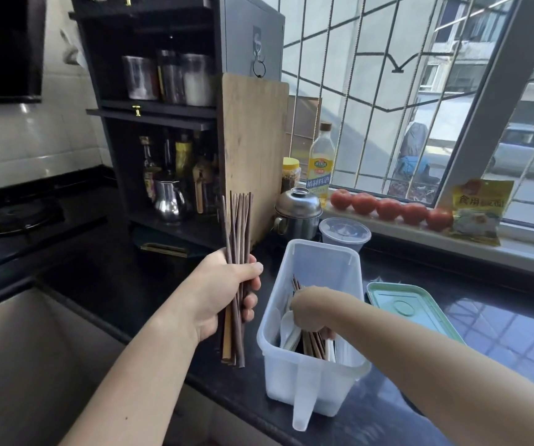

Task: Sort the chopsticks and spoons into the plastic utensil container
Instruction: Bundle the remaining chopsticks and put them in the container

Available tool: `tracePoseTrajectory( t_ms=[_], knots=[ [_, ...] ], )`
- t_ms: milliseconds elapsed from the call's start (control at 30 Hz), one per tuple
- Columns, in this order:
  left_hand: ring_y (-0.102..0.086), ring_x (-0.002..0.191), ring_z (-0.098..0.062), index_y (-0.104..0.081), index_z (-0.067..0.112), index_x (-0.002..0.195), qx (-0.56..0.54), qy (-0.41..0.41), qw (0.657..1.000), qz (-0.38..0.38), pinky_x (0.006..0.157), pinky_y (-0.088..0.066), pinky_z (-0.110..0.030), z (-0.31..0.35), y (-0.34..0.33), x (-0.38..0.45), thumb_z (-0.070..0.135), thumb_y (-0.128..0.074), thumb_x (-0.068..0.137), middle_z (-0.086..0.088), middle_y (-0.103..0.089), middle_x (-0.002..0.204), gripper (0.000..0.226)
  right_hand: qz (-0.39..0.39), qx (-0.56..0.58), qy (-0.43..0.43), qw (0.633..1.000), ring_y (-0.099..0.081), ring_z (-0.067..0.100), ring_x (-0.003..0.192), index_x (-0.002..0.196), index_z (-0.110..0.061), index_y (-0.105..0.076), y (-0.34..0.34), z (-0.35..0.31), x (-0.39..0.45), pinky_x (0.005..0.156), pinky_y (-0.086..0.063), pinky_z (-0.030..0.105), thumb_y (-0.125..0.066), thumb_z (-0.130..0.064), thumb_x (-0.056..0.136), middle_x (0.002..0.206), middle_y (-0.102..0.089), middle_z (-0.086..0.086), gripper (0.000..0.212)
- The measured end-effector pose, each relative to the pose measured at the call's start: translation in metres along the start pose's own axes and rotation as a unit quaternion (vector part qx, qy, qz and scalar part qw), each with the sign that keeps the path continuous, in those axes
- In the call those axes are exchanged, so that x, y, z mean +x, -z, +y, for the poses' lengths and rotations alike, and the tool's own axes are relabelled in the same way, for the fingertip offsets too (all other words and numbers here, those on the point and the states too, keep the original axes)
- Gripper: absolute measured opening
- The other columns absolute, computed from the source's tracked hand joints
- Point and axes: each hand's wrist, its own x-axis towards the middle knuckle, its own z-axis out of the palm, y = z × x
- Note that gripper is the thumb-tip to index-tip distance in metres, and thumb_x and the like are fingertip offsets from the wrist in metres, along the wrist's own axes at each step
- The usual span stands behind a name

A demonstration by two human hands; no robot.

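My left hand [227, 291] grips an upright bundle of several brown chopsticks [238, 220] to the left of the translucent plastic utensil container [323, 262], which stands on the dark counter. My right hand [310, 312] reaches down inside the container, its fingers curled around more brown chopsticks [315, 344] that lie in it. White spoons [289, 329] lie in the container's left part, just beside my right hand. The fingertips of my right hand are hidden among the utensils.
A green lid [413, 309] lies right of the container. Behind it stand a lidded plastic cup [344, 233], a steel pot [297, 210], an oil bottle [320, 162] and a wooden cutting board [256, 149]. Tomatoes [391, 209] line the windowsill. The sink [34, 365] is at left.
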Motion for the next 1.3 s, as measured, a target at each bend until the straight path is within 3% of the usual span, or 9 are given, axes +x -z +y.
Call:
tracePoseTrajectory(
  t_ms=[167, 333, 533, 633, 700, 833, 1000, 1133, 1300],
  knots=[
    [-0.049, 0.045, -0.017, -0.054, 0.01, 0.103, 0.005, 0.001, 1.0, -0.006, 0.043, -0.043, -0.029, -0.001, -0.002, 0.002, 0.008, -0.063, 0.097, -0.004, -0.058, 0.062, 0.012, 0.083, -0.062, 0.025, 0.994, -0.061, 0.031, 0.083, 0.141, -0.005, -0.046, -0.001, 0.002, -0.003, 0.066, -0.043, 0.036, -0.05, -0.009, 0.091, 0.109, -0.06, 0.011, 0.05],
    [-0.049, 0.045, -0.017, -0.055, 0.01, 0.104, 0.001, 0.006, 1.0, -0.002, 0.043, -0.043, -0.029, 0.0, -0.002, 0.003, 0.008, -0.064, 0.096, -0.005, -0.058, 0.062, 0.012, 0.048, -0.079, 0.027, 0.995, -0.048, 0.024, 0.062, 0.121, -0.005, -0.062, 0.003, 0.008, 0.001, 0.069, -0.045, 0.036, -0.049, -0.001, 0.088, 0.071, -0.044, 0.003, 0.036],
    [-0.05, 0.047, -0.018, -0.055, 0.009, 0.104, -0.017, 0.016, 1.0, 0.011, 0.042, -0.042, -0.029, 0.002, -0.005, 0.003, 0.018, -0.065, 0.098, -0.006, -0.058, 0.069, 0.015, 0.117, 0.046, 0.042, 0.991, -0.068, 0.026, 0.066, 0.124, -0.006, -0.066, 0.039, 0.022, -0.028, 0.064, -0.06, 0.038, -0.046, -0.001, 0.093, 0.102, -0.072, 0.014, 0.037],
    [-0.05, 0.049, -0.018, -0.058, 0.007, 0.105, -0.054, 0.028, 0.998, -0.011, 0.041, -0.04, -0.028, 0.007, -0.012, 0.004, 0.017, -0.063, 0.097, -0.006, -0.057, 0.071, 0.014, 0.197, 0.364, 0.131, 0.901, -0.068, 0.022, 0.065, 0.105, -0.007, -0.071, 0.061, 0.035, -0.049, 0.06, -0.06, 0.034, -0.055, -0.021, 0.101, 0.086, -0.07, 0.01, 0.022],
    [-0.05, 0.05, -0.018, -0.059, 0.007, 0.103, -0.054, 0.032, 0.997, -0.053, 0.041, -0.04, -0.027, 0.012, -0.022, 0.005, 0.016, -0.062, 0.098, -0.007, -0.057, 0.07, 0.011, 0.138, 0.549, 0.183, 0.803, -0.064, 0.016, 0.059, 0.1, -0.013, -0.073, 0.068, 0.035, -0.071, 0.056, -0.055, 0.028, -0.062, -0.035, 0.099, 0.079, -0.068, 0.003, 0.025],
    [-0.061, 0.054, -0.023, -0.063, 0.004, 0.105, -0.013, 0.023, 0.992, -0.127, 0.047, -0.049, -0.031, 0.019, -0.044, 0.007, 0.018, -0.063, 0.1, -0.01, -0.063, 0.073, 0.015, 0.164, 0.565, 0.201, 0.784, -0.062, 0.014, 0.062, 0.091, -0.006, -0.072, 0.066, 0.026, -0.089, 0.061, -0.053, 0.031, -0.066, -0.026, 0.097, 0.075, -0.067, 0.005, 0.022],
    [-0.077, 0.082, -0.039, -0.059, 0.006, 0.119, 0.001, 0.033, 0.995, -0.095, 0.059, -0.059, -0.042, 0.015, -0.042, 0.009, 0.02, -0.058, 0.103, -0.018, -0.076, 0.092, 0.021, 0.259, 0.629, 0.123, 0.723, -0.069, 0.02, 0.058, 0.092, -0.002, -0.067, 0.08, 0.042, -0.086, 0.056, -0.059, 0.033, -0.056, -0.015, 0.101, 0.073, -0.071, 0.012, 0.02],
    [-0.066, 0.053, -0.019, -0.056, 0.017, 0.105, 0.156, -0.045, 0.984, 0.078, 0.046, -0.048, -0.03, 0.001, -0.02, 0.012, 0.023, -0.056, 0.103, -0.009, -0.067, 0.081, 0.007, 0.331, 0.357, 0.047, 0.872, -0.073, 0.025, 0.058, 0.081, -0.001, -0.066, 0.079, 0.055, -0.06, 0.07, -0.062, 0.046, -0.051, -0.02, 0.102, 0.062, -0.071, 0.013, 0.032],
    [-0.046, 0.046, -0.013, -0.056, 0.017, 0.1, 0.092, -0.007, 0.995, 0.046, 0.043, -0.042, -0.027, 0.002, -0.007, 0.008, 0.028, -0.061, 0.101, 0.0, -0.053, 0.066, 0.012, 0.226, 0.069, 0.02, 0.971, -0.054, 0.026, 0.058, 0.062, -0.012, -0.046, 0.032, 0.022, -0.033, 0.059, -0.046, 0.031, -0.059, -0.004, 0.086, 0.062, -0.05, 0.005, 0.028]
  ],
)
